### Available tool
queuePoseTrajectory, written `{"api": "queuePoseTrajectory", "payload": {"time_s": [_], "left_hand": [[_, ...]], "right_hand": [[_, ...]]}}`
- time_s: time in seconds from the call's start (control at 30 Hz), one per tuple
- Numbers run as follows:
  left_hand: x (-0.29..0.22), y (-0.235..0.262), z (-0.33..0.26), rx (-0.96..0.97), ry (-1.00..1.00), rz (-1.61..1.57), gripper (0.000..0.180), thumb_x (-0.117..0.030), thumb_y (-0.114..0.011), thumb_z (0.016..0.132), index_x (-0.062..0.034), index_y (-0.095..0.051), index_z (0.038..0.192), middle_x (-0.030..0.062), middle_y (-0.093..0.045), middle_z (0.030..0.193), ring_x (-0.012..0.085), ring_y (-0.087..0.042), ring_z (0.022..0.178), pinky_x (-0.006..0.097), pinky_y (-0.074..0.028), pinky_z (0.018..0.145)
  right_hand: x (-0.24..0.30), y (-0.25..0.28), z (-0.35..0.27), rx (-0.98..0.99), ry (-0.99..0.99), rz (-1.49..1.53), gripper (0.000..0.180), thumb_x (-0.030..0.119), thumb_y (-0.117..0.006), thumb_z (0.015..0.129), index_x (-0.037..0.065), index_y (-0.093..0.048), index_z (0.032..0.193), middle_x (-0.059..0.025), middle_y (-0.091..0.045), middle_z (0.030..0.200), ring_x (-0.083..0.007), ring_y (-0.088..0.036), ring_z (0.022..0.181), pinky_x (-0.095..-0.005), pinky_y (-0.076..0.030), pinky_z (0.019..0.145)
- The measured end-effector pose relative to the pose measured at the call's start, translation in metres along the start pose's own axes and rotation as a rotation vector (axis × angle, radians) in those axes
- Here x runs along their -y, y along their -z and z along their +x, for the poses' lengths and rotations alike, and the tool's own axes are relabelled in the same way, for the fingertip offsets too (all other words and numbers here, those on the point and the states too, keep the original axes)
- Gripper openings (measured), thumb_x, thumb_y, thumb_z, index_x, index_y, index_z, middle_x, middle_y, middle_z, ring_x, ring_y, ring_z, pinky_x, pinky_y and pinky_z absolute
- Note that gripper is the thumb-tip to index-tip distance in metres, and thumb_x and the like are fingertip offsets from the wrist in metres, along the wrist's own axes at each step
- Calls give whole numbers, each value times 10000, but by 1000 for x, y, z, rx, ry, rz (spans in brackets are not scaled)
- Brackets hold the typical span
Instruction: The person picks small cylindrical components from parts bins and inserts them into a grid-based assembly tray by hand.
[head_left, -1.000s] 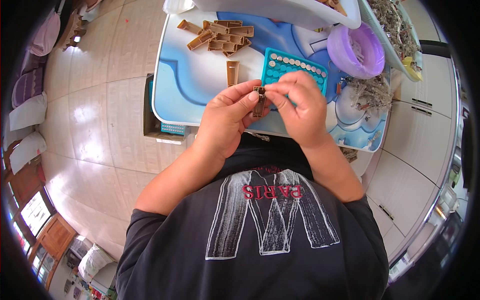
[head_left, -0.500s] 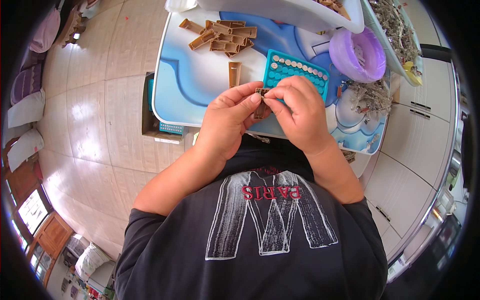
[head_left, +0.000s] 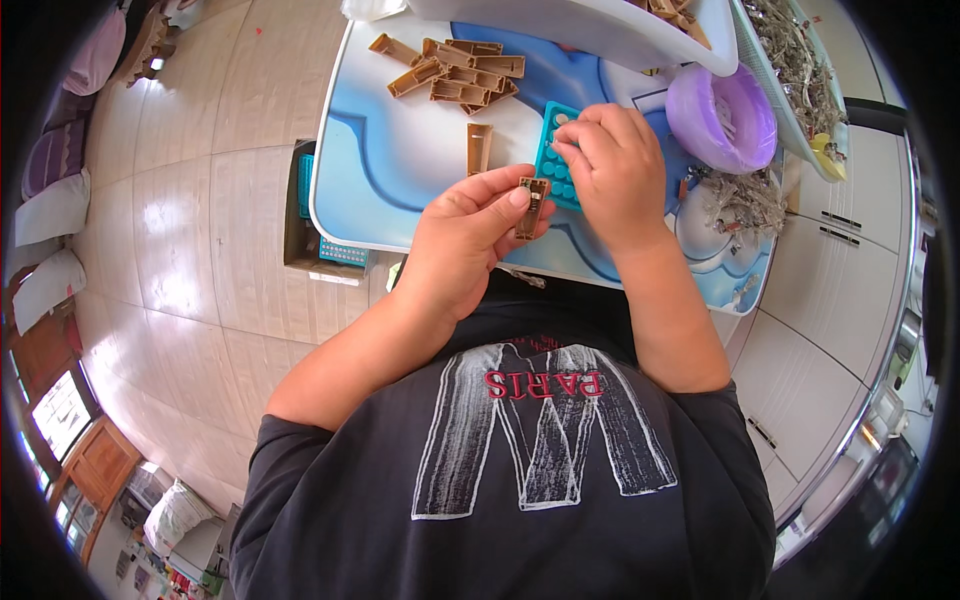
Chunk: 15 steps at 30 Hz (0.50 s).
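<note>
Between the thumb and fingers of my left hand [head_left: 475,215] is a small brown plastic casing [head_left: 529,225], its hollow side facing up with small parts inside its upper end. My right hand [head_left: 615,170] is over a teal tray [head_left: 545,170] of round pockets, thumb and fingertips pinched together at its left part. Whatever lies between those fingertips is too small to make out. A silver disc, like a button cell [head_left: 562,118], shows in the tray just beyond the fingers. The hand hides most of the tray.
More brown casings [head_left: 465,75] lie piled at the table's far left, with a single casing [head_left: 479,148] nearer. To the right are a purple bowl [head_left: 725,125], a tangle of thin wired parts [head_left: 735,205] and a full basket [head_left: 790,70]. A white bin [head_left: 580,30] stands behind.
My right hand has left the casing and moved up and slightly right to the teal tray. The left hand keeps the casing, now turned more into view.
</note>
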<state>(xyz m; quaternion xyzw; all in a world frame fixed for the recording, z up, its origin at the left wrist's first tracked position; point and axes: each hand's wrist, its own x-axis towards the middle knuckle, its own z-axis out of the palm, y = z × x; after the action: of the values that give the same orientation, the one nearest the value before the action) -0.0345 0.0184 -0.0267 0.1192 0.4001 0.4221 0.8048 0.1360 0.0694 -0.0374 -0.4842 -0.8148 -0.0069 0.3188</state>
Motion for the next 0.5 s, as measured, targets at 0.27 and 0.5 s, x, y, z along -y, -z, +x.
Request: {"api": "queuePoseTrajectory", "payload": {"time_s": [0.27,0.5], "left_hand": [[2,5,0,10,0,0,266,-94,-529,925,29,-529,1160,114,-623,1009,200,-631,912,320,-525,844],[2,4,1,12,-3,-8,261,-91,-532,922,26,-534,1155,110,-626,1005,187,-631,904,319,-525,845]], "right_hand": [[28,17,-11,0,-100,364,161,72,-741,645,54,-605,730,-54,-566,772,-239,-535,707,-349,-429,628],[31,17,-16,16,-81,409,136,53,-734,651,58,-642,750,-55,-575,753,-240,-532,696,-339,-429,609]]}}
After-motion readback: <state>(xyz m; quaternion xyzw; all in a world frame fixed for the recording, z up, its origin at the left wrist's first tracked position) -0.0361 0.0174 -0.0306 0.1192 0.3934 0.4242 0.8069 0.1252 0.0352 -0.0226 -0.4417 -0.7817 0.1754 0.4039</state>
